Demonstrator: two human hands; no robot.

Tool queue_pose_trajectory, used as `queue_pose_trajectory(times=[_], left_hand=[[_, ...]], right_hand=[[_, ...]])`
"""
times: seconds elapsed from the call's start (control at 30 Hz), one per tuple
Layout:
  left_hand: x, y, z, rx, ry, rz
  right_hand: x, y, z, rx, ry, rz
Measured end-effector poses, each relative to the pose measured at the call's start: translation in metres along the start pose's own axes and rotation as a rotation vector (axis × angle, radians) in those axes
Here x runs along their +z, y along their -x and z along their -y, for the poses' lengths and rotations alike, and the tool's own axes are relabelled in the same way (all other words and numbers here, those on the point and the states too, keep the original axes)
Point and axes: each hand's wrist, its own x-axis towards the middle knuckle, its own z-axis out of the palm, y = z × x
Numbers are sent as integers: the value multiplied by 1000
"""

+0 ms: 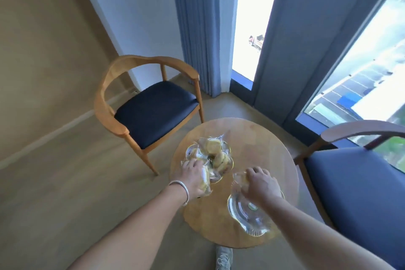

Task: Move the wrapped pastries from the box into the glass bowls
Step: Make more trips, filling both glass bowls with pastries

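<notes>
Your left hand [194, 176] grips a pastry [206, 180] at the full bowl [228, 149]; your right hand [262, 182] pinches another over the near bowl [245, 217].

Two glass bowls [254, 210] on the round table [258, 138], chairs [153, 107] either side.

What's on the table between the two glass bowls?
Nothing: in the head view, only bare table shows between the full bowl and the near bowl.
</notes>
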Motion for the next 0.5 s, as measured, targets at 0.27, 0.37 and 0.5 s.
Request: queue_pose_trajectory(times=[0.27,0.37,0.5], left_hand=[[55,-70,-71,285,-87,213],[81,-80,-82,362,-149,326],[116,-90,-86,400,-203,444]], right_hand=[[39,8,-75,253,-49,63],[60,16,-80,298,-64,120],[90,21,-73,297,-52,164]])
